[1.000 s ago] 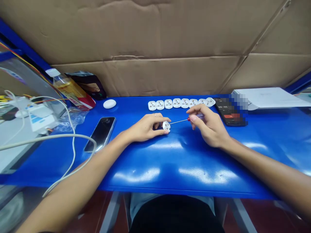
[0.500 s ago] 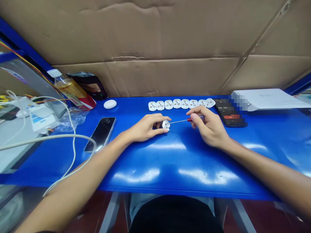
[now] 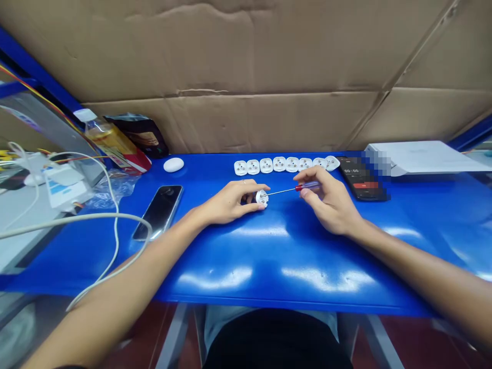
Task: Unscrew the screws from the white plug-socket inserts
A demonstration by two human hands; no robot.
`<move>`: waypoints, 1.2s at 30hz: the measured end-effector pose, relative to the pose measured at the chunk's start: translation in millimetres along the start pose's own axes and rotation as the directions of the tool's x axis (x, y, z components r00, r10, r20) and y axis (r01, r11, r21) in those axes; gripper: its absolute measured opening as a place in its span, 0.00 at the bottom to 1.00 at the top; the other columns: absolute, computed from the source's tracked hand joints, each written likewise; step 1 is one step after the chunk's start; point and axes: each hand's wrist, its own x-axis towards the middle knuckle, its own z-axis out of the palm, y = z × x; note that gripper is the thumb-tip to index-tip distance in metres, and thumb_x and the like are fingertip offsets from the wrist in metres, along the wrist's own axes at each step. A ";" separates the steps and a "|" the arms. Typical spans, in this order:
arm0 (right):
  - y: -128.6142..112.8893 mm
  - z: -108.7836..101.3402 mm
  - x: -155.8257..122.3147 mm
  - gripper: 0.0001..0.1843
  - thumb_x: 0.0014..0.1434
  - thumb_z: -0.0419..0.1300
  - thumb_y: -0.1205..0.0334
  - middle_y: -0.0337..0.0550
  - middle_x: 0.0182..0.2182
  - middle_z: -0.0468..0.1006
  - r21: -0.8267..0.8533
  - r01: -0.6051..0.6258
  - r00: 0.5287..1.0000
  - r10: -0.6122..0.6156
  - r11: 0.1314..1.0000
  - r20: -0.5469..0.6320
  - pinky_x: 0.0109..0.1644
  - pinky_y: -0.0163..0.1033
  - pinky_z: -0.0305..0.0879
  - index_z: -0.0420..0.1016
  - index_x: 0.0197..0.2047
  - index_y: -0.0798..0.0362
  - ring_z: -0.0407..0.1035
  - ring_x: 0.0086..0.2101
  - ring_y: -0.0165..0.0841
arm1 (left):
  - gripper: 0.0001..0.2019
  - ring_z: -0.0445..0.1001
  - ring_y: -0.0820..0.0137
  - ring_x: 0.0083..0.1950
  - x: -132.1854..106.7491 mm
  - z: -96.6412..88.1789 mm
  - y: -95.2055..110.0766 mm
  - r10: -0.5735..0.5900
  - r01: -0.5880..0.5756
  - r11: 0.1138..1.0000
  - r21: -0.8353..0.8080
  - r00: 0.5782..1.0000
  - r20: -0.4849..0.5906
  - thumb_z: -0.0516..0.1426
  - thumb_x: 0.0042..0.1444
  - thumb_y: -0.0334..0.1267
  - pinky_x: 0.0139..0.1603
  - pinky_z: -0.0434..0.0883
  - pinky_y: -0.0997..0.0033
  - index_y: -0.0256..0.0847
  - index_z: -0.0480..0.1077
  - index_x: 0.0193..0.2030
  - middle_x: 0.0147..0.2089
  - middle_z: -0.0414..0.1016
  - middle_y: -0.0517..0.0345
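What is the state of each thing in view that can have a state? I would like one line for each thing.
Left hand, closed around the round white plastic plug
Right hand, pinching the red-and-blue-handled steel screwdriver
Red-and-blue-handled steel screwdriver, tip at the plug's face
Row of round white plastic plugs, lined up on the blue table
Black smartphone, lying flat, screen dark
Black timer phone, screen lit, showing 00:00

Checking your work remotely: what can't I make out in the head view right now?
The tip of the red-handled screwdriver is too small to tell whether it sits in a screw on the white plug body.
The left hand hides much of the plug body's back.
The right hand covers part of the handle.
A pixelated patch blurs the right end of the black phone.
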 end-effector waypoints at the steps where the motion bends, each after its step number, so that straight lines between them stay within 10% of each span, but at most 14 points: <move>1: -0.1 -0.2 0.1 0.09 0.71 0.59 0.59 0.49 0.49 0.82 0.002 -0.002 1.000 0.002 1.000 0.006 0.47 0.48 0.74 0.75 0.53 0.49 0.79 0.44 0.42 | 0.21 0.75 0.67 0.41 -0.1 0.0 -0.1 0.000 0.000 1.000 0.002 1.000 -0.003 0.63 0.70 0.44 0.46 0.71 0.68 0.39 0.75 0.66 0.46 0.79 0.54; 6: -2.4 0.6 0.5 0.13 0.76 0.55 0.52 0.45 0.38 0.83 -0.032 -0.063 0.998 0.064 0.997 0.016 0.44 0.47 0.72 0.77 0.47 0.50 0.78 0.37 0.39 | 0.21 0.75 0.67 0.40 -0.6 0.1 -0.8 -0.006 0.006 1.000 0.001 1.000 -0.013 0.63 0.70 0.44 0.45 0.71 0.68 0.39 0.75 0.65 0.45 0.80 0.53; 12: -1.6 0.4 0.7 0.08 0.72 0.58 0.59 0.48 0.48 0.83 -0.002 0.029 1.000 -0.029 1.000 0.006 0.49 0.49 0.74 0.75 0.51 0.49 0.79 0.44 0.42 | 0.21 0.76 0.66 0.41 -0.2 -0.2 -0.4 0.007 -0.007 1.000 0.012 1.000 -0.012 0.62 0.70 0.46 0.45 0.72 0.67 0.39 0.75 0.65 0.46 0.80 0.52; 18: -0.5 0.8 0.7 0.14 0.75 0.56 0.51 0.40 0.30 0.80 -0.009 -0.084 0.996 0.085 0.996 0.040 0.39 0.44 0.70 0.78 0.46 0.49 0.76 0.30 0.36 | 0.21 0.78 0.63 0.48 -0.7 0.3 -0.3 -0.001 0.001 1.000 0.026 1.000 -0.010 0.62 0.71 0.46 0.50 0.74 0.65 0.40 0.75 0.66 0.51 0.81 0.50; 24: 0.5 1.0 0.7 0.08 0.70 0.61 0.59 0.47 0.47 0.83 -0.030 0.046 0.999 -0.046 0.999 -0.001 0.49 0.48 0.74 0.75 0.51 0.48 0.79 0.43 0.42 | 0.22 0.78 0.65 0.43 -0.5 0.8 -1.6 -0.003 0.003 1.000 0.018 1.000 -0.011 0.62 0.70 0.45 0.47 0.73 0.66 0.39 0.75 0.66 0.48 0.81 0.52; 36: 1.6 3.3 2.4 0.10 0.71 0.59 0.57 0.49 0.50 0.82 -0.037 0.052 0.999 -0.053 0.998 -0.006 0.53 0.50 0.74 0.74 0.53 0.48 0.78 0.48 0.44 | 0.22 0.78 0.66 0.42 -0.5 0.4 -1.2 -0.012 0.013 1.000 0.027 0.999 -0.030 0.63 0.70 0.45 0.46 0.73 0.67 0.37 0.75 0.65 0.48 0.82 0.52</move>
